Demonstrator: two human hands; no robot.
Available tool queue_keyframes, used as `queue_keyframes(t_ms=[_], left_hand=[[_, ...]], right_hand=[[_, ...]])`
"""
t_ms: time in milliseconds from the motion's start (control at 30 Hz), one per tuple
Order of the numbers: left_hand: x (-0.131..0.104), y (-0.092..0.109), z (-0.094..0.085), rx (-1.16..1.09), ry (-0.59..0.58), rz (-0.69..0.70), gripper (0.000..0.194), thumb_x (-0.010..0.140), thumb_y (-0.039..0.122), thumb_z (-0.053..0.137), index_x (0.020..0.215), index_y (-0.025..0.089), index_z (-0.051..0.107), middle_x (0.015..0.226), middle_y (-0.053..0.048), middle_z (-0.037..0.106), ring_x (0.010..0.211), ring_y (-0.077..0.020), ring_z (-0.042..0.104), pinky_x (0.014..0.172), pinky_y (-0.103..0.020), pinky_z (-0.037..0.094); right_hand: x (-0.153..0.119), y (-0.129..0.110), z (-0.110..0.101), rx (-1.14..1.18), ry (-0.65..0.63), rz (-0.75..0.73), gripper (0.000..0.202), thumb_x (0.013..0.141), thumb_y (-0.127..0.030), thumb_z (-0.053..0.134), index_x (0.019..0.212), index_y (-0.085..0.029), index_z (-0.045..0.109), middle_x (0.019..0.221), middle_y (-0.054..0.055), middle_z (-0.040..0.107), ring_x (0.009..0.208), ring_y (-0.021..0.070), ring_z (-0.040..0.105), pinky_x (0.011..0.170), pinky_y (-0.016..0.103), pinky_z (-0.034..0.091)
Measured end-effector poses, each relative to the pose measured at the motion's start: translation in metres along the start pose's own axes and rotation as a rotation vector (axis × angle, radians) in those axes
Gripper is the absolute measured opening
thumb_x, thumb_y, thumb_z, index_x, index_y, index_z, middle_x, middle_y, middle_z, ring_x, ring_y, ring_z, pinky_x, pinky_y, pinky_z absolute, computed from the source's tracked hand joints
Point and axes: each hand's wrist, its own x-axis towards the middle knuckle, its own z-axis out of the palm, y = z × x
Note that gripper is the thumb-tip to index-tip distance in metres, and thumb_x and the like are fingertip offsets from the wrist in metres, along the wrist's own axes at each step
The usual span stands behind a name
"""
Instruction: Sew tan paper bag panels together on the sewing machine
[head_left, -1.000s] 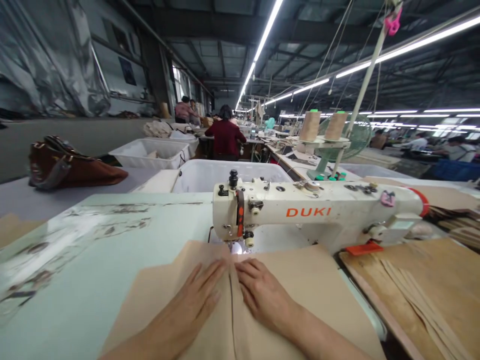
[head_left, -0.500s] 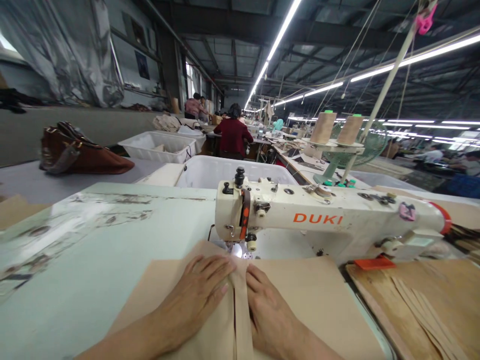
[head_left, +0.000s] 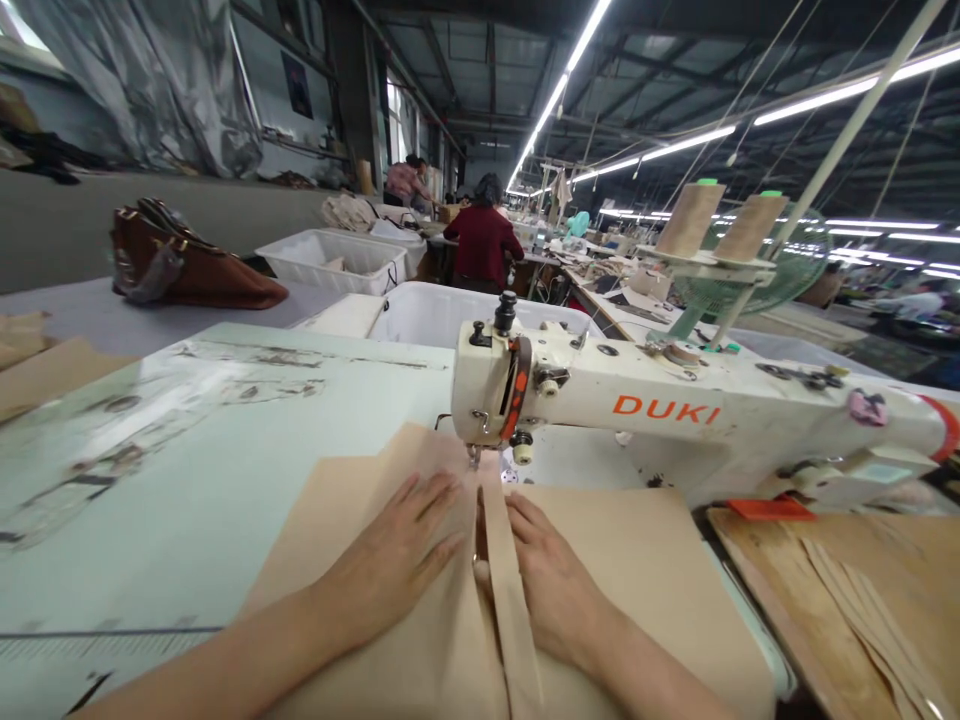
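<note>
A wide beige panel of fabric or leather (head_left: 645, 590) lies on the sewing machine table, its far edge under the needle area. My left hand (head_left: 394, 550) rests on its left part, fingers spread and lying flat. Along the middle runs a narrow beige strip (head_left: 514, 610), raised beside a dark slit. My right hand (head_left: 559, 575) has its fingers along the strip's right edge. The right thumb is mostly hidden; a pale rounded tip in the slit looks like it, under the strip. The white DUKI sewing machine (head_left: 592, 390) stands just beyond both hands.
A brown handbag (head_left: 199, 265) sits on the grey surface at left. White bins (head_left: 330, 262) stand behind the table. Thread cones (head_left: 690, 220) and a green fan (head_left: 787, 265) are at right. More strips lie on a wooden board (head_left: 757, 570). A co-worker (head_left: 484, 235) sits ahead.
The strip has lifted and the slit beside it has widened. My left hand has drawn slightly away from the strip, fingers more spread. The whole view has shifted a little.
</note>
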Motion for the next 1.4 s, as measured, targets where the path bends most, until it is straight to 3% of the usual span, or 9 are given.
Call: queue_keyframes(t_ms=[100, 333, 667, 1100, 1300, 1400], left_hand=[[0.006, -0.005, 0.001, -0.009, -0.043, 0.028, 0.044, 0.106, 0.039, 0.039, 0.145, 0.02, 0.04, 0.148, -0.008, 0.042, 0.139, -0.0236, 0.033, 0.118, -0.05, 0.023], [0.008, -0.01, -0.004, -0.005, -0.081, 0.047, 0.04, 0.106, 0.033, 0.039, 0.145, 0.024, 0.042, 0.15, -0.009, 0.039, 0.14, -0.0224, 0.031, 0.118, -0.054, 0.02], [0.001, -0.005, -0.008, 0.011, -0.119, 0.091, 0.039, 0.108, 0.034, 0.032, 0.142, 0.021, 0.047, 0.148, -0.01, 0.042, 0.14, -0.0218, 0.031, 0.117, -0.056, 0.02], [-0.002, -0.007, -0.007, 0.013, -0.133, 0.116, 0.04, 0.107, 0.029, 0.034, 0.146, 0.025, 0.041, 0.15, -0.009, 0.039, 0.141, -0.0232, 0.03, 0.117, -0.055, 0.02], [0.003, 0.004, -0.01, -0.003, -0.105, 0.083, 0.038, 0.103, 0.032, 0.043, 0.139, 0.021, 0.049, 0.144, -0.01, 0.045, 0.136, -0.0278, 0.036, 0.115, -0.057, 0.022], [0.004, 0.009, -0.01, 0.022, -0.097, 0.093, 0.043, 0.101, 0.038, 0.047, 0.14, 0.019, 0.046, 0.144, -0.011, 0.047, 0.134, -0.0297, 0.038, 0.115, -0.059, 0.019]], right_hand=[[0.001, 0.0, -0.001, -0.004, -0.014, -0.005, 0.025, 0.098, -0.022, 0.048, 0.118, -0.023, 0.063, 0.132, 0.008, 0.055, 0.13, 0.0226, 0.041, 0.117, 0.043, 0.026], [-0.002, 0.005, 0.004, -0.014, 0.004, -0.009, 0.03, 0.098, -0.016, 0.044, 0.121, -0.02, 0.062, 0.126, 0.009, 0.057, 0.121, 0.0232, 0.048, 0.115, 0.045, 0.032], [-0.003, 0.007, 0.009, 0.013, 0.013, 0.016, 0.033, 0.095, -0.01, 0.05, 0.126, -0.02, 0.06, 0.13, 0.009, 0.055, 0.126, 0.0228, 0.045, 0.117, 0.044, 0.029], [-0.003, 0.007, 0.01, -0.017, 0.025, 0.027, 0.04, 0.093, -0.009, 0.047, 0.13, -0.021, 0.058, 0.129, 0.009, 0.056, 0.124, 0.0231, 0.047, 0.116, 0.045, 0.032], [-0.001, 0.004, 0.006, 0.048, 0.025, 0.037, 0.034, 0.093, -0.009, 0.047, 0.121, -0.02, 0.062, 0.129, 0.008, 0.056, 0.125, 0.0226, 0.046, 0.116, 0.044, 0.031], [0.002, 0.007, 0.0, 0.122, 0.053, 0.102, 0.031, 0.091, -0.007, 0.045, 0.111, -0.02, 0.065, 0.12, 0.006, 0.06, 0.119, 0.0205, 0.05, 0.11, 0.038, 0.039]])
